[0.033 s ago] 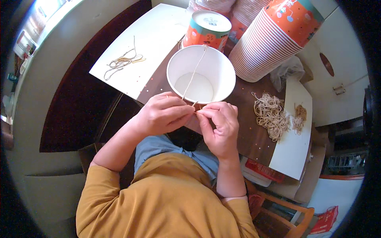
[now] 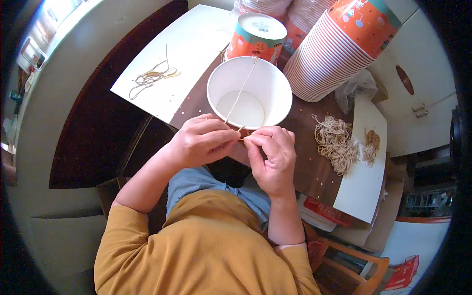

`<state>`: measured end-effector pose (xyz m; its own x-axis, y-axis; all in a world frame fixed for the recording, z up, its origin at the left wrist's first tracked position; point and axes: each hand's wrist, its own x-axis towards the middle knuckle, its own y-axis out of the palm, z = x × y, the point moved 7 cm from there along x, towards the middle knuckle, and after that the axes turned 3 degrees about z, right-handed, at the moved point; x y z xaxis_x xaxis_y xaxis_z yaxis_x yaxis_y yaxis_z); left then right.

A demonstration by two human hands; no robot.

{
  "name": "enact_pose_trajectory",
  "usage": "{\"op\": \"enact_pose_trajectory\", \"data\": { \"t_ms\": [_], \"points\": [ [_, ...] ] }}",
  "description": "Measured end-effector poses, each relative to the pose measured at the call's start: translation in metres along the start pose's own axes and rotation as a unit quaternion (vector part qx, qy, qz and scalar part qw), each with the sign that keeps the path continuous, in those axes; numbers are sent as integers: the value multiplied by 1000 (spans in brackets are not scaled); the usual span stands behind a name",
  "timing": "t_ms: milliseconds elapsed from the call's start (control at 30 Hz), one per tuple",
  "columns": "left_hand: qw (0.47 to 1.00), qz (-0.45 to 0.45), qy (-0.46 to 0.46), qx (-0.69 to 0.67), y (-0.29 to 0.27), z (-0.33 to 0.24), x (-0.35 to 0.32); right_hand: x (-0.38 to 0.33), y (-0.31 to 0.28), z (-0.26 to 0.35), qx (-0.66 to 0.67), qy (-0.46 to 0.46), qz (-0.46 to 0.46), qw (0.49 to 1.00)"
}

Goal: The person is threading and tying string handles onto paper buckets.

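Note:
A white-lined paper bucket (image 2: pixel 279 93) stands at the table's near edge with its mouth tilted toward me. From its far rim a thin cream cord (image 2: pixel 241 93) runs across the mouth to my fingers at the near rim. My left hand (image 2: pixel 209 140) is closed in a pinch on the cord beside the rim. Just to its right, my right hand (image 2: pixel 273 152) pinches a short end of cord between thumb and forefinger. The fingertips of both hands almost meet, and they partly hide the cord there.
Behind the bucket stands an upturned orange-and-teal bucket (image 2: pixel 256 42). A tall leaning stack of buckets (image 2: pixel 329 59) rises at right. A heap of cream cords (image 2: pixel 337 145) lies right on the brown-and-white table; loose cords (image 2: pixel 152 77) lie left. A wooden chair (image 2: pixel 354 260) is at lower right.

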<state>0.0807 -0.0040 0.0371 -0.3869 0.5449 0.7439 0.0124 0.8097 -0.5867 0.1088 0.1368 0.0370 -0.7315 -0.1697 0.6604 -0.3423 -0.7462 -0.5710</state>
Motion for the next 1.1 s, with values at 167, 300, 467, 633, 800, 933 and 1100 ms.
{"op": "enact_pose_trajectory", "data": {
  "t_ms": [167,300,467,633,800,933,1100],
  "points": [
    [993,-33,-112,-35,-7,20,-15,-1,-3,-7,-39,13,-17,999],
    [989,-22,-121,-86,-9,17,-14,-2,-3,-5,-32,5,-19,999],
    [987,17,-153,-47,-10,8,-12,-8,-2,-5,-66,12,2,998],
    [992,55,-109,24,-18,-12,-5,-8,0,19,-124,-10,4,992],
    [991,64,-104,-45,-26,-22,16,-9,13,20,-92,-77,-73,990],
    [985,115,-114,-51,-32,-23,26,-13,10,18,-52,-57,-59,995],
    [919,53,-201,-334,-48,-3,23,-20,-10,11,-59,-35,-44,997]
  ]
}}
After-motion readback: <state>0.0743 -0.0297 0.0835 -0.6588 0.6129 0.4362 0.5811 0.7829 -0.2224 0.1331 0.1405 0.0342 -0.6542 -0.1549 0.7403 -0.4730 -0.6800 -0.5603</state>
